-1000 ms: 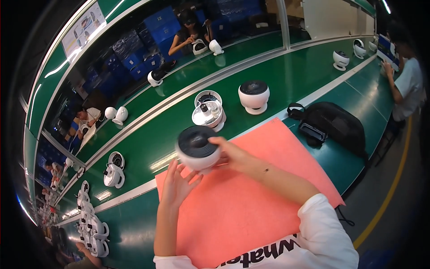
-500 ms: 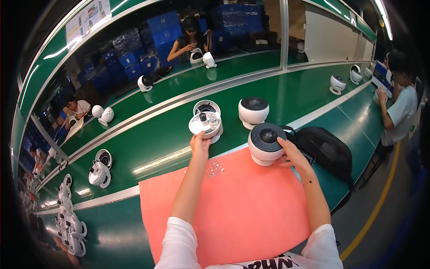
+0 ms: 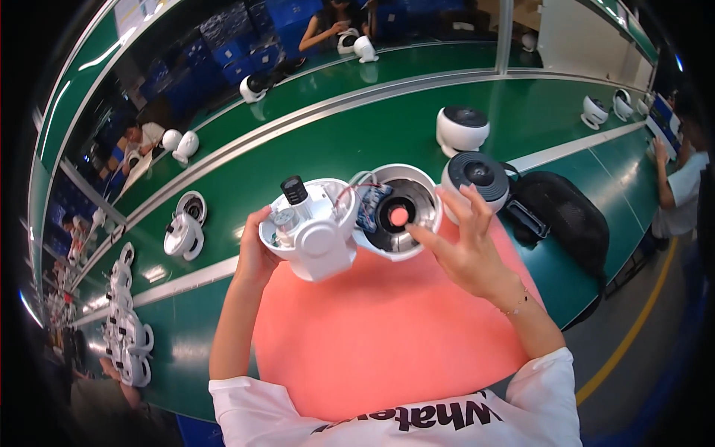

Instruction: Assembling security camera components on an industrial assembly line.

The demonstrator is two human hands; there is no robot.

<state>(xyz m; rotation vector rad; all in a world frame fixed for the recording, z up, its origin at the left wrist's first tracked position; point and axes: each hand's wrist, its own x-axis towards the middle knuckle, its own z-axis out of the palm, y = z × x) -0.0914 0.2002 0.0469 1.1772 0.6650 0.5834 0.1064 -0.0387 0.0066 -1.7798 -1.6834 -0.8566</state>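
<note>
Above the pink mat, I hold an opened white device. Its white body carries a black cylinder and a small clear-and-metal part. My left hand grips this body at its left side. Thin wires join it to a round white shell with a black ring inside; pink shows through its centre hole. At the shell's right rim is my right hand, thumb over the inner edge and fingers at the outside. Behind that hand stands a closed white device with a dark ribbed top.
Another dark-topped white device stands on the green surface. A black case lies at the right. Opened white units and a row of several more are at the left. A co-worker sits at far right.
My left hand has brought the opened device off the green surface toward me, over the mat. My right hand has left the ribbed-top device and moved to the wired shell. The view has shifted.
</note>
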